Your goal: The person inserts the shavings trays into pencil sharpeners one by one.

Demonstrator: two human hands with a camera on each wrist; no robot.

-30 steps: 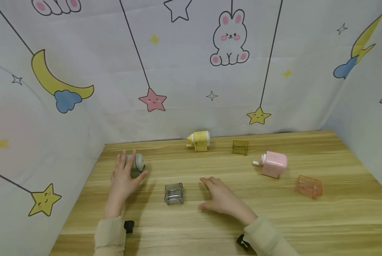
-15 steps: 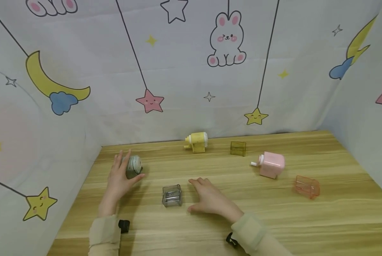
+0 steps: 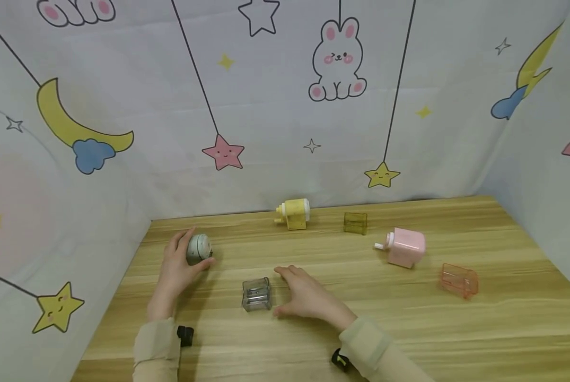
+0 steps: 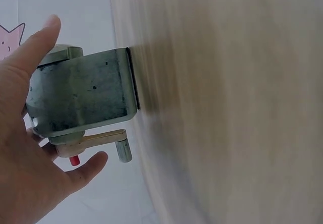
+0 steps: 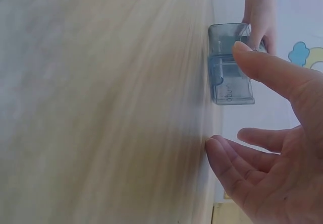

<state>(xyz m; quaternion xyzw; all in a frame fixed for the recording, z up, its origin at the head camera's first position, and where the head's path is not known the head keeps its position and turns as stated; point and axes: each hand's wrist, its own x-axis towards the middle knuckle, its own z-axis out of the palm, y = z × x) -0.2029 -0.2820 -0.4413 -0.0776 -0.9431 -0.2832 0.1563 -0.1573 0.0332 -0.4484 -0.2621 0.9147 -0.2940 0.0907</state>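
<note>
A grey-green crank pencil sharpener [image 3: 199,249] stands at the left of the table. My left hand [image 3: 174,269] is spread around it, fingers at the far side and thumb near its front. In the left wrist view, the sharpener's crank arm [image 4: 103,138] and a small red tip [image 4: 74,160] show between thumb and fingers. A see-through grey plastic shavings box [image 3: 256,295] lies between my hands. My right hand [image 3: 308,297] is beside it with thumb and fingers parted; in the right wrist view, a fingertip overlaps the box.
Toward the back stands a yellow crank sharpener [image 3: 295,214], with a see-through olive-yellow box [image 3: 355,223] to its right. Farther right are a pink crank sharpener [image 3: 406,247] and a see-through orange-pink box [image 3: 458,281]. A printed cloth wall [image 3: 265,106] encloses the wooden table.
My right hand has moved left, up to the grey box. The left hand's fingers have bent in closer around the grey-green sharpener. The head view has shifted slightly.
</note>
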